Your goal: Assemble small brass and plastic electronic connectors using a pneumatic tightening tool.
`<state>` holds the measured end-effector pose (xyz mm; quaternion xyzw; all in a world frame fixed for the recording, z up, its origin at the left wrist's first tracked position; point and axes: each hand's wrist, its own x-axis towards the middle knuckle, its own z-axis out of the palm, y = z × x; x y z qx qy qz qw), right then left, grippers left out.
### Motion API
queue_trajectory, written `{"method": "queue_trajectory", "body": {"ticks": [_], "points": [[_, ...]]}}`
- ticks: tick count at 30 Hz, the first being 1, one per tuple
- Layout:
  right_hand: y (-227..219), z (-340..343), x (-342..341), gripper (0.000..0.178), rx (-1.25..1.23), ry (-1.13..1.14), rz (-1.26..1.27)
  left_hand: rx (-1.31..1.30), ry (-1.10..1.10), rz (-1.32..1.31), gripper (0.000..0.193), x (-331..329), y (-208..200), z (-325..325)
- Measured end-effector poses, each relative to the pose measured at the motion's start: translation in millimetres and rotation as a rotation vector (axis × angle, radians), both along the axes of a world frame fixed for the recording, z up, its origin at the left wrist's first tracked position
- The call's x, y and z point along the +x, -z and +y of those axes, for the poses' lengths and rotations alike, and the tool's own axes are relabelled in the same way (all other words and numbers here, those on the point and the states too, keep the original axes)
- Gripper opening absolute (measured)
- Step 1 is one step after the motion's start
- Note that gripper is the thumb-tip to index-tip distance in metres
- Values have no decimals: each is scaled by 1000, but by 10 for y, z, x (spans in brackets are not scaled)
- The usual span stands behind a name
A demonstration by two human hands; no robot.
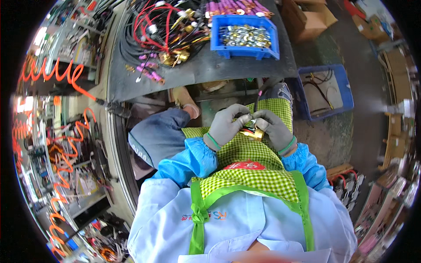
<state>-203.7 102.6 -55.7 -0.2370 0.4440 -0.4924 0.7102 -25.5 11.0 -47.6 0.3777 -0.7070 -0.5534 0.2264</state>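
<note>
A brass fitting (255,135) sits bodyward of the gloved fingers (242,118).

Dk worktbl (245,69), gry flr (368,92), cluttered shelves (90,205) L.

In front of you is a dark table (193,75). On its left part you can see a big messy heap of black cables (128,47), with red wire (168,27) looped on top. A blue tray (245,52) sits to the right of the heap, full of little shiny metal bits (245,37). Behind the tray, pink-purple pieces (239,7) lie in a row. Past the table's right side is an open brown cardboard box (318,21). Nearer you, a blue bin (349,87) on the floor holds a few dark wires (323,93). On your left, a curly orange hose (87,93) hangs by crowded shelves.
</note>
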Motion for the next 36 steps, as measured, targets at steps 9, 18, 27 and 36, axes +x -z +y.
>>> {"method": "queue_trajectory", "body": {"ticks": [9, 18, 27, 36], "points": [[-4, -19, 26, 25, 15, 70, 0, 84, 51, 93, 27, 86, 16, 90], [44, 13, -14, 27, -30, -17, 205, 468, 105, 211, 21, 86, 190, 22], [92, 9, -8, 27, -57, -43, 316, 330, 125, 215, 22, 95, 163, 74], [-14, 7, 91, 28, -38, -62, 446, 17, 40, 50, 23, 94, 114, 167]]}}
